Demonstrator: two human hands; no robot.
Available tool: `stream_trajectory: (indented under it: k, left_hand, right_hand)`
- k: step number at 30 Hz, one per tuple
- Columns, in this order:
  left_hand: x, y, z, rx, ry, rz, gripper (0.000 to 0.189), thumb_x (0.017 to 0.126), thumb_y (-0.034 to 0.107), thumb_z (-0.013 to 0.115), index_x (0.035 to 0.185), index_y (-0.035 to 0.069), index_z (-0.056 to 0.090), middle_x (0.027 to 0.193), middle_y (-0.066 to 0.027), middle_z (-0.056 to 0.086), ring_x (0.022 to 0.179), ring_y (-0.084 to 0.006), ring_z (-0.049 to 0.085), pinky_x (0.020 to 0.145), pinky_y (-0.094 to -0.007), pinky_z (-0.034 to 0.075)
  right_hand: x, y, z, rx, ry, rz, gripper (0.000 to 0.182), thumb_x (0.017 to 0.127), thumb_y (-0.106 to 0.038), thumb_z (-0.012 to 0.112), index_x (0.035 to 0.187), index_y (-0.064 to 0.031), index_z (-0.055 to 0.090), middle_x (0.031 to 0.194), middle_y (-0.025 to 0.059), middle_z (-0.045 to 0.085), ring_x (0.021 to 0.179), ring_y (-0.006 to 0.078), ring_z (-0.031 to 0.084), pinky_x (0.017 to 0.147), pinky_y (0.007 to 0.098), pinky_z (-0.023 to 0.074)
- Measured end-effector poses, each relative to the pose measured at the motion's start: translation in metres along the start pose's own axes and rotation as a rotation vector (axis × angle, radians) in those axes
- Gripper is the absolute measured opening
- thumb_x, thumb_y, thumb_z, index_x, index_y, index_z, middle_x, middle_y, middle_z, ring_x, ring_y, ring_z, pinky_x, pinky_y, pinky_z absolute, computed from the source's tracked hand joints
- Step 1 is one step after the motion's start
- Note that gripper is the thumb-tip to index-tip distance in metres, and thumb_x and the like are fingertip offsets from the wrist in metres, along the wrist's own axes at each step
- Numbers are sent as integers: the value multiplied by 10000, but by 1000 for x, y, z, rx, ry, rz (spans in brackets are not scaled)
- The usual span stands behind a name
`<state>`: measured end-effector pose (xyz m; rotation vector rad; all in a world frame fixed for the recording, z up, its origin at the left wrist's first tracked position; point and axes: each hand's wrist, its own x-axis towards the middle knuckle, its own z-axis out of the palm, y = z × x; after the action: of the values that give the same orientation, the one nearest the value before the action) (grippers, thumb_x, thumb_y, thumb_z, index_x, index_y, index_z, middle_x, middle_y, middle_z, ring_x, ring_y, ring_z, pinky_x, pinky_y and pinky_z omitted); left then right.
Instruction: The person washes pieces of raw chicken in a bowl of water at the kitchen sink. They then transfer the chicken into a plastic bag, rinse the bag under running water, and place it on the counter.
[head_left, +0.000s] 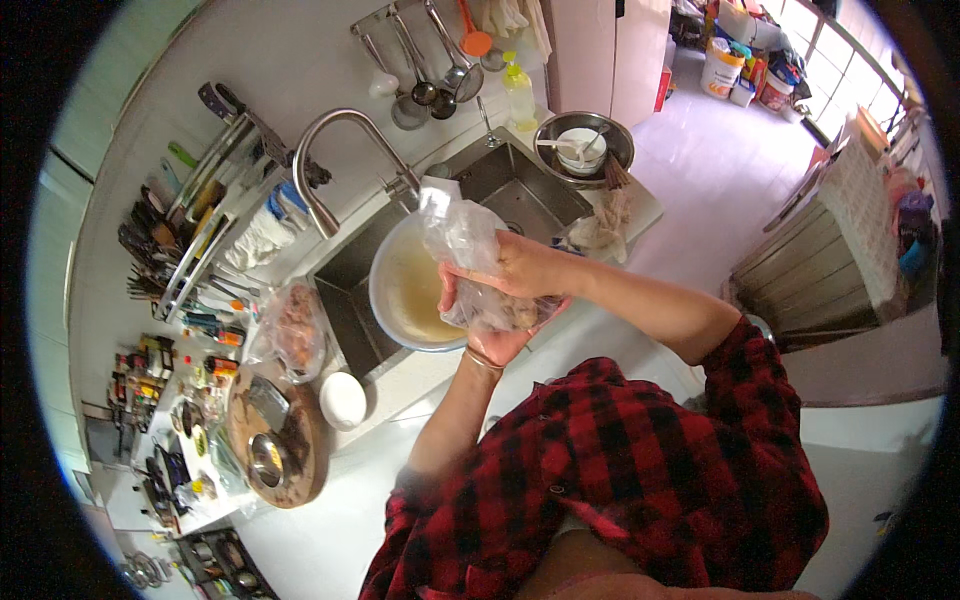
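My right hand (521, 262) grips a clear plastic bag (461, 232) around its middle, its fingers wrapped across the film. Underneath, my left hand (502, 345) supports the bag's full end; a bracelet circles that wrist. Pale brown chunks of food (521, 309) show through the plastic, too blurred to identify. Just beyond and partly behind the bag is a large white basin (382, 300) holding cloudy yellowish liquid (420, 300). It sits over the double-bowl stainless steel sink (360, 330) and hides part of it. A curved faucet (324, 217) rises behind the basin.
Left of the sink lie a bag of reddish meat (296, 330), a white bowl (343, 402) and a round wooden chopping board (307, 465) carrying a metal bowl (266, 459). A steel basin with dishes (547, 139) stands at the right; a cloth (611, 217) lies near it. Ladles (424, 91) hang behind.
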<state>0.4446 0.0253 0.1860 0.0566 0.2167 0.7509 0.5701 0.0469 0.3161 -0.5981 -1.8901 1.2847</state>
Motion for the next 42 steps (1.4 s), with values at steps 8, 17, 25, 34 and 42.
stream_trajectory:
  k: [8,17,25,34,42]
  left_hand:
    - [14,11,23,-32,43,97,576,863,528,507,1286,136,498,1300,-58,530,1199,-268,495,1039,-478,374]
    - [8,32,-2,-56,-78,97,611,903,515,446,1364,113,433,1382,-83,468,1246,-277,456,1072,-476,343]
    - [-1,85,-31,157,71,-104,728,858,670,426,1371,153,426,1377,-114,463,1239,-287,465,1011,-519,387]
    - [-4,147,-195,586,-8,-655,474,854,171,622,1276,-4,495,1214,-131,584,1076,-239,592,949,-366,474]
    - [18,93,-179,397,-47,-324,378,904,230,553,1236,52,514,1186,-102,577,1043,-237,572,937,-368,469]
  right_hand:
    - [-20,13,-19,-208,200,50,243,891,-298,599,924,-65,659,899,93,666,884,251,616,838,332,465]
    - [-40,54,-12,-466,369,37,235,800,-142,651,1031,-102,656,971,97,661,844,281,629,766,380,506]
    - [-29,53,5,-254,563,236,264,969,-252,480,1046,-45,625,990,78,642,944,196,592,841,327,460]
    - [-23,63,62,-156,100,44,214,836,-177,627,993,-33,603,975,144,642,906,277,619,812,369,477]
    - [-46,94,79,-523,599,-39,234,771,-167,668,929,-25,570,908,153,606,858,342,597,752,445,473]
